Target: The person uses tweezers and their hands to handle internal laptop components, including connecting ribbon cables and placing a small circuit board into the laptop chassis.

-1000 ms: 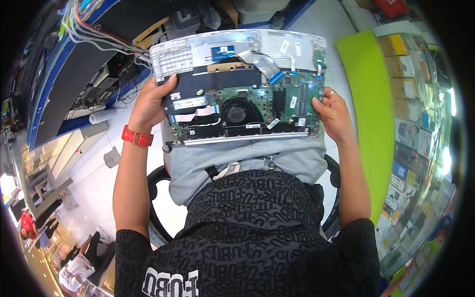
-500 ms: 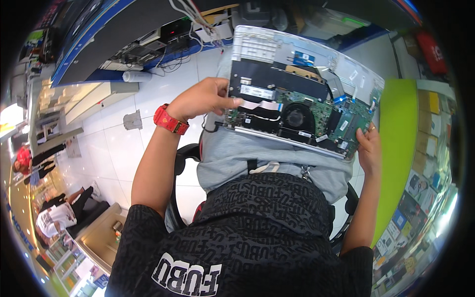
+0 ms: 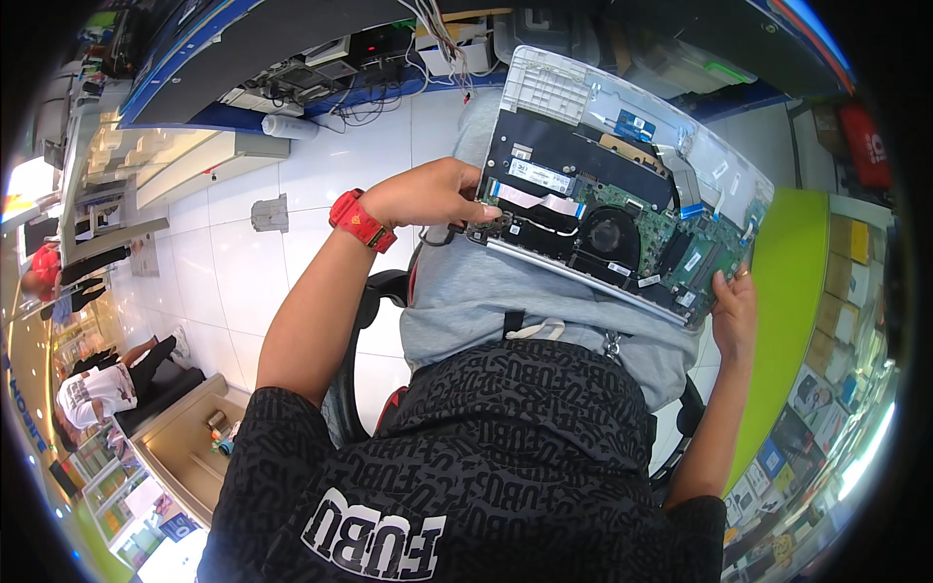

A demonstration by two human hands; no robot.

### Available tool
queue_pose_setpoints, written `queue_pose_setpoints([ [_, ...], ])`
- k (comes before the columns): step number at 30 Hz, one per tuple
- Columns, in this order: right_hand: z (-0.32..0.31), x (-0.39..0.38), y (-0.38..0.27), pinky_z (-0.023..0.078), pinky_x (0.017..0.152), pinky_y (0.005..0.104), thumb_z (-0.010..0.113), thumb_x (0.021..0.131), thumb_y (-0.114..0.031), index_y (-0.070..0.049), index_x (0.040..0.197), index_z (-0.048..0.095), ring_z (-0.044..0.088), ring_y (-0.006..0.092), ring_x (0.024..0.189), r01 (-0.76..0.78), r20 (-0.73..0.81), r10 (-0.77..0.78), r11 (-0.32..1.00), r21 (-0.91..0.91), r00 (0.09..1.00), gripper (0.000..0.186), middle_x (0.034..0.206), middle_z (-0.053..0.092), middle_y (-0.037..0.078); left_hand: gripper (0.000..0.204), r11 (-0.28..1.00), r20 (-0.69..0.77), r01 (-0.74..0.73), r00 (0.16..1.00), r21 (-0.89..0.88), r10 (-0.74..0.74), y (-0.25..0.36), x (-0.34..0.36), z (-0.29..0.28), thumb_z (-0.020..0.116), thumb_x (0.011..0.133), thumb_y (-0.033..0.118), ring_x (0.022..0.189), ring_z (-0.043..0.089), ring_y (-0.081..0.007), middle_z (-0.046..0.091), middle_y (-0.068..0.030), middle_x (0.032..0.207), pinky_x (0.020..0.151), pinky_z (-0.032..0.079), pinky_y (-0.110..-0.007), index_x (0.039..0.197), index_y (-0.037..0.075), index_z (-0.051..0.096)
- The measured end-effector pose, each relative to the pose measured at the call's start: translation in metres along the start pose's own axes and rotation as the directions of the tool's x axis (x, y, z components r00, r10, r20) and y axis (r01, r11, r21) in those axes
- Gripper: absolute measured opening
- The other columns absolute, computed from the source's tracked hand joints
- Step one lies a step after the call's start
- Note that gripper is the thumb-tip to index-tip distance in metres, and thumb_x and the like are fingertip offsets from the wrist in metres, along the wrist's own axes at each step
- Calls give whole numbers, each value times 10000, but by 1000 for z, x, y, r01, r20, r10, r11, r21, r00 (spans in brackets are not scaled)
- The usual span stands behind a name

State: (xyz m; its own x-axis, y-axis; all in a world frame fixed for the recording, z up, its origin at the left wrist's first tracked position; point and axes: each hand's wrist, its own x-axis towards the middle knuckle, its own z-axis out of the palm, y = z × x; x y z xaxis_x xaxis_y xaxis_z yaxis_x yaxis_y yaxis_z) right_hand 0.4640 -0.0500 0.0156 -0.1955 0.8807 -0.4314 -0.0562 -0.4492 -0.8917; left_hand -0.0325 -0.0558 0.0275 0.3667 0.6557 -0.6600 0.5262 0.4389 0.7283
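Opened laptop base (image 3: 622, 185) over your lap (image 3: 530, 291), long axis aslant, right end closer to you. Fingers of your left hand (image 3: 432, 192) grip its left edge; fingers of your right hand (image 3: 734, 306), its right edge. Base lies between, neither hand nearer.

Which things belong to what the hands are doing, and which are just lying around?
In the job:
- opened laptop body, held by the left hand and right hand
- its black fan, white ribbon cable and green circuit board

Just lying about:
- white cylinder
- pale wires
- boxes at right
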Motion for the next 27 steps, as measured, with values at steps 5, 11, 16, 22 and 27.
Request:
queue_pose_setpoints([
  [5, -1, 0, 0, 491, 1058, 358, 585, 1083, -75, -7, 1449, 489, 661, 182, 1204, -2, -1, 2, 1000, 0, 1000, 385, 1363, 676, 113, 310, 999, -3, -37, 999, 34, 37, 12, -4, -1, 780, 982, 268, 782, 596, -113, 717, -27, 854, 754, 501, -307, 1107, -16, 771],
  [11, 0, 0, 0, 508, 1024, 345, 593, 1084, -84, -10, 1431, 502, 684, 170, 1161, 15, -7, -15, 1000, -5, 1000, 366, 1321, 704, 110, 386, 991, -8, -30, 999, 127, 31, 9, 1, -4, 811, 957, 338, 706, 577, -151, 694, -67, 785, 676, 498, -356, 968, -43, 750],
  [16, 4, -1, -3, 513, 1018, 346, 593, 1085, -85, -8, 1434, 500, 684, 171, 1162, 11, -10, -11, 1000, -12, 1000, 369, 1316, 706, 113, 369, 988, -37, -46, 998, 144, 52, 3, 0, -1, 804, 963, 344, 671, 536, -115, 623, -9, 718, 628, 445, -310, 961, -23, 764],
  [22, 5, -2, -4, 516, 1014, 345, 590, 1088, -84, -10, 1421, 505, 689, 169, 1146, 9, -19, -9, 1000, -15, 1000, 352, 1305, 708, 111, 356, 993, -4, -45, 999, 108, 46, 6, 2, -6, 831, 940, 332, 645, 501, -94, 611, 19, 693, 611, 415, -293, 902, -16, 763],
  [27, 3, -1, -1, 507, 1023, 337, 598, 1085, -82, -14, 1413, 509, 684, 159, 1146, 16, -22, -16, 1000, 3, 1000, 347, 1303, 709, 105, 321, 998, 7, -64, 998, 28, 64, 2, 5, -5, 838, 936, 310, 663, 516, -81, 655, 22, 732, 632, 426, -281, 927, -6, 782],
])
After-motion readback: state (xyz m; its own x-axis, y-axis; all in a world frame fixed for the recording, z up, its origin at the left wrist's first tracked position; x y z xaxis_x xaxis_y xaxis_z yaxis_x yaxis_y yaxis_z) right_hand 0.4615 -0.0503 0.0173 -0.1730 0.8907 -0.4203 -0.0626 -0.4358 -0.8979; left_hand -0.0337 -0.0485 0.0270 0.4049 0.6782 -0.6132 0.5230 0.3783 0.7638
